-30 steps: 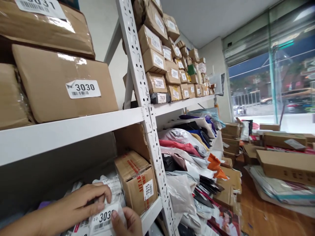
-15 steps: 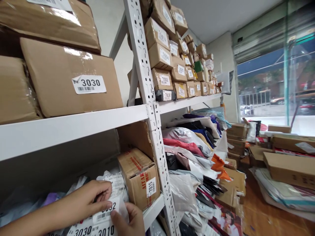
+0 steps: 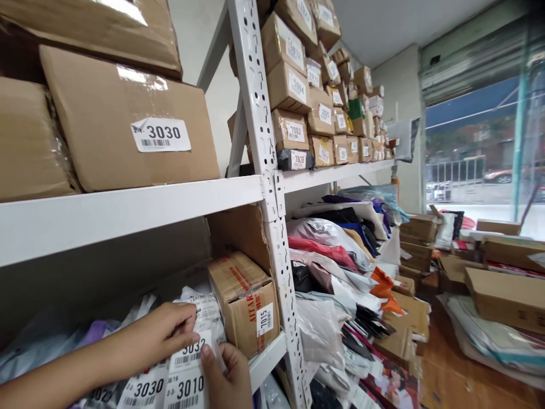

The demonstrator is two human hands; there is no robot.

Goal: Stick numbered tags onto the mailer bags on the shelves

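Note:
A white label printed 3032 lies between my hands on the front of a clear plastic parcel bag. My left hand is closed, with its thumb and curled fingers pinching at the label's upper edge. From the right, my right hand presses its thumb on the label's right side, with its fingers curled behind, mostly hidden. Below them, a label reading 3010 and a label reading 3030 show on the parcels.
A carton marked 7015 stands at the right end of the lower shelf. Above, a large box labelled 3030 sits on the upper shelf. Past a white upright post are piled soft parcels and stacked small boxes.
My hands stay at the same label, which is now flatter and more readable, with the 3030 and 3010 labels below more exposed. The view has shifted slightly left.

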